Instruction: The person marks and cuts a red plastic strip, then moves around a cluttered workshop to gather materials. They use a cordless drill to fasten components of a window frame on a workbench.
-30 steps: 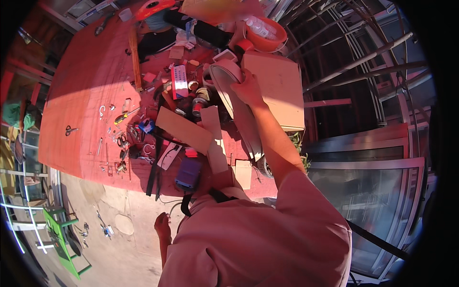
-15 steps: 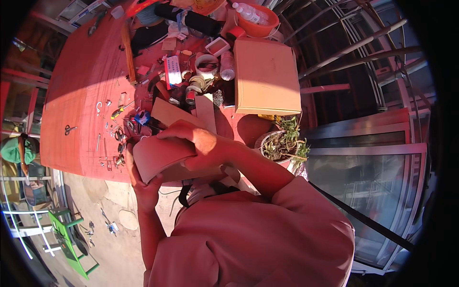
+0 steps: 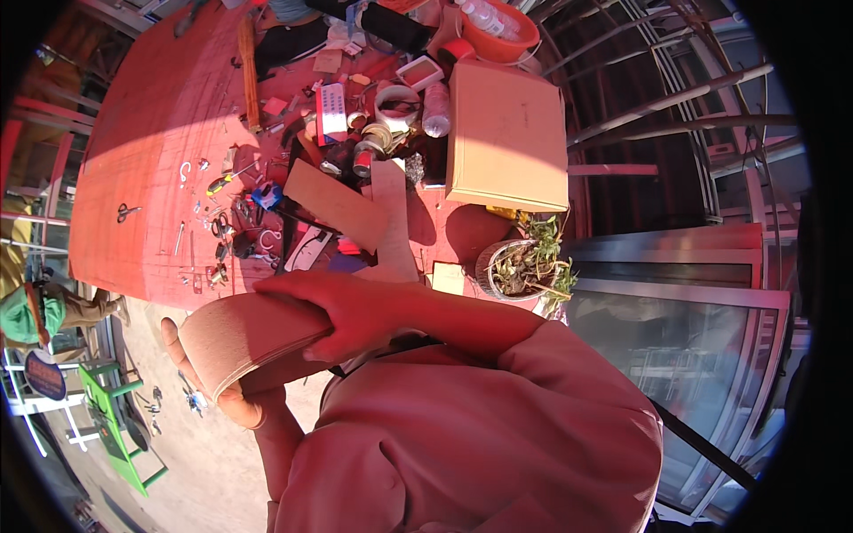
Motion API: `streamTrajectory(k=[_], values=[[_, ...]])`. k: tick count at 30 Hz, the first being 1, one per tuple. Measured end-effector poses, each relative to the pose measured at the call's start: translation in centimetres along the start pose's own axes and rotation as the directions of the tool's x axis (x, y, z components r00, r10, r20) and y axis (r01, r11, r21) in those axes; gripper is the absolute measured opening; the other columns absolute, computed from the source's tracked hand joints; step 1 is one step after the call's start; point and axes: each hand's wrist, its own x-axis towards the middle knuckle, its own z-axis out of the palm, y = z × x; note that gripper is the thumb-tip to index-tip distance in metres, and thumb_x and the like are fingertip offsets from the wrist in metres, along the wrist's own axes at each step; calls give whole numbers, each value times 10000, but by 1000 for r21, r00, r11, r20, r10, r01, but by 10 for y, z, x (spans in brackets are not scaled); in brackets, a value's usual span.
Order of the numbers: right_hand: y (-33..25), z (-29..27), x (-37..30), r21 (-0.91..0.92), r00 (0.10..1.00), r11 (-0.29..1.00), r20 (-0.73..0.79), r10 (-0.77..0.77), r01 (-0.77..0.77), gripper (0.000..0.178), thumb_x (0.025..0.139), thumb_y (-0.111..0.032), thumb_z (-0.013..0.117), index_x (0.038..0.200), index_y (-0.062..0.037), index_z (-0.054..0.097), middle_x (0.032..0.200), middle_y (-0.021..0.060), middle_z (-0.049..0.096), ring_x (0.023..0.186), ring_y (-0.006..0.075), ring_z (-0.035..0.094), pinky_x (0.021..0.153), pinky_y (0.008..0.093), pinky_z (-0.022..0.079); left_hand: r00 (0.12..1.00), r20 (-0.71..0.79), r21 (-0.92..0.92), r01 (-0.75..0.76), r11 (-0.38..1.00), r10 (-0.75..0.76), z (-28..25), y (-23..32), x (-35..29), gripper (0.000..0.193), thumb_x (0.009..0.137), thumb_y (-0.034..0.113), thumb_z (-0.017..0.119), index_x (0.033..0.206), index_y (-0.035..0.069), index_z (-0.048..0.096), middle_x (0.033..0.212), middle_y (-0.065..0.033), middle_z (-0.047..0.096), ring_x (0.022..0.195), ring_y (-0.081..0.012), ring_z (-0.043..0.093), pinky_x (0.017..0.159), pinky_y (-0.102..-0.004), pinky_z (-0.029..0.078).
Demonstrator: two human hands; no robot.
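A curved piece of brown cardboard (image 3: pixel 253 333), bent into an arch with a thick layered edge, is held between my two hands just off the near edge of the table. My left hand (image 3: pixel 238 407) supports its lower left end, with fingertips showing beyond the far side. My right hand (image 3: pixel 360 311) grips the right end, fingers over the top and thumb by the lower edge. Beyond my right hand, a flat brown cardboard strip (image 3: pixel 333 204) and a paler strip (image 3: pixel 391 213) lie on the red table (image 3: pixel 133 244).
A closed cardboard box (image 3: pixel 506 133) stands at the right, with a potted plant (image 3: pixel 520 266) nearer me. Scissors (image 3: pixel 127 212), a yellow-handled screwdriver (image 3: pixel 219 184), tape rolls (image 3: pixel 397 105) and small hardware lie about. A green stool (image 3: pixel 111 426) and a person (image 3: pixel 35 315) are at far left.
Both hands have moved left and toward me with the cardboard piece, which now arches more strongly. Table items hidden behind it, such as a white card, have come into view.
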Motion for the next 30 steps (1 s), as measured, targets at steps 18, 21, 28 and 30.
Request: streamTrajectory(k=[18,21,28,30], values=[[45,50,10,422,982,905,183,-36,-45,663,895,-368,561,1437,-12,417,1228,135,586,1124,226,549,972,370,421,879,321,-272,443,855,-353,-118,3,8,836,823,737,589,1300,52,552,905,-137,598,771,-246,558,685,-382,474],[50,56,15,419,959,904,281,-39,-86,660,923,-384,554,1441,1,415,1239,131,576,1098,214,546,946,369,433,817,539,-268,399,877,-207,-103,6,3,633,930,659,497,1035,41,581,802,-90,532,699,-224,512,598,-330,452],[82,53,8,261,983,955,151,104,-141,492,945,-324,574,1321,-6,559,1168,116,634,1074,200,578,941,354,460,848,500,-592,185,785,178,-123,21,12,389,1016,428,505,853,80,561,632,-24,512,415,-123,377,323,-264,322],[108,41,2,312,949,925,-156,276,-218,465,926,-303,609,1279,0,583,1162,143,642,1067,208,591,927,355,467,833,514,-682,253,686,205,-149,33,17,354,1006,384,525,796,101,561,662,-7,553,452,-100,435,340,-252,352]])
